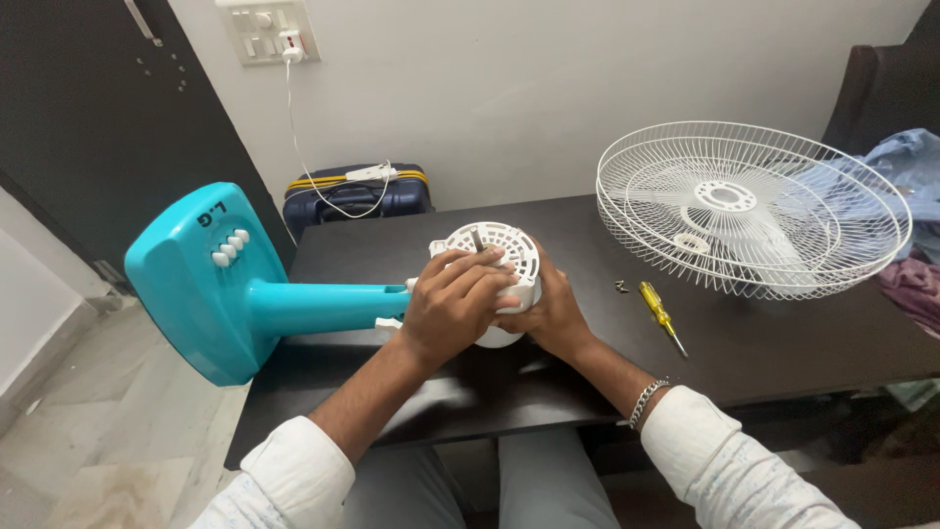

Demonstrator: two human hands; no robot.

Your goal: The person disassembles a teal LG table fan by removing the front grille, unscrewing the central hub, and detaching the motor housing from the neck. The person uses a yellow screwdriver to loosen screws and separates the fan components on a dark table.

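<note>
A dark, matte table [783,343] carries everything. The biggest thing on it is a pair of white wire fan guards [754,206], round and shallow, stacked at the far right. Across the left lies a turquoise fan stand [211,284], its smooth plastic base hanging past the table edge. Its round column runs level toward the middle of the table, so the long axis goes left to right as the person sits.

At the column's inner end sits the white motor housing [499,260], a rounded plastic shell with a slotted face turned up and away, a dark shaft poking from its centre. It lies directly under and between both hands, near the table's front edge.

The left hand [452,306] comes over the top from the stand side, fingers curled and pressed on the slotted face next to the shaft. The right hand [553,315] cups the housing from the opposite side and below, fingers wrapped behind it and mostly hidden. Both touch it; neither is clearly the nearer.

Just right of the hands, apart from them, rests a yellow-handled screwdriver [663,317], tip pointing toward the person. Beside its handle lie a few small dark screws [622,286].
</note>
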